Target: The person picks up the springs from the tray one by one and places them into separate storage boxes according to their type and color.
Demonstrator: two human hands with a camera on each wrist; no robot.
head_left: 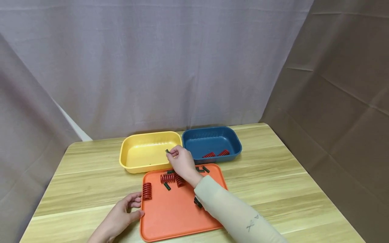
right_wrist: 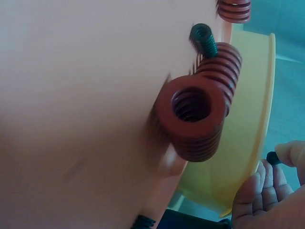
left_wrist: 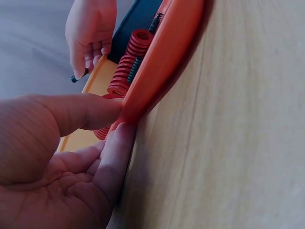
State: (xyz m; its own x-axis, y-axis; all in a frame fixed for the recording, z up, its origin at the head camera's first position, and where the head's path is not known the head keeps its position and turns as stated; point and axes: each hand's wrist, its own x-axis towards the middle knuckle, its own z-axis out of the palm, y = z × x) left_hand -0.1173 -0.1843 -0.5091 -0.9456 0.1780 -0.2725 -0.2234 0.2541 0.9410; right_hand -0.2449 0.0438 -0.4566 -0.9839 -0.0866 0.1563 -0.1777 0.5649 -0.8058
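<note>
My right hand (head_left: pixel 183 163) pinches a small dark green spring (head_left: pixel 167 151) between thumb and fingertips, above the yellow bin (head_left: pixel 130 166). The same spring shows as a dark end in the right wrist view. At the left edge of the orange tray (head_left: pixel 176 219), my left hand (head_left: pixel 121 213) grips the rim between thumb and fingers. Close by that hand, a thick red spring (head_left: pixel 147 191) lies on the tray. Two more red springs (right_wrist: pixel 190 119) lie near the tray's far edge, with a small green spring (right_wrist: pixel 204 40) beside them.
The blue bin (head_left: pixel 237 153) stands right of the yellow one and holds red springs (head_left: pixel 224 153). Other small green springs (head_left: pixel 206 169) lie at the tray's far right. A black object (head_left: pixel 198 202) is partly hidden by the right forearm. Cloth hangs behind the wooden table (head_left: pixel 82 189).
</note>
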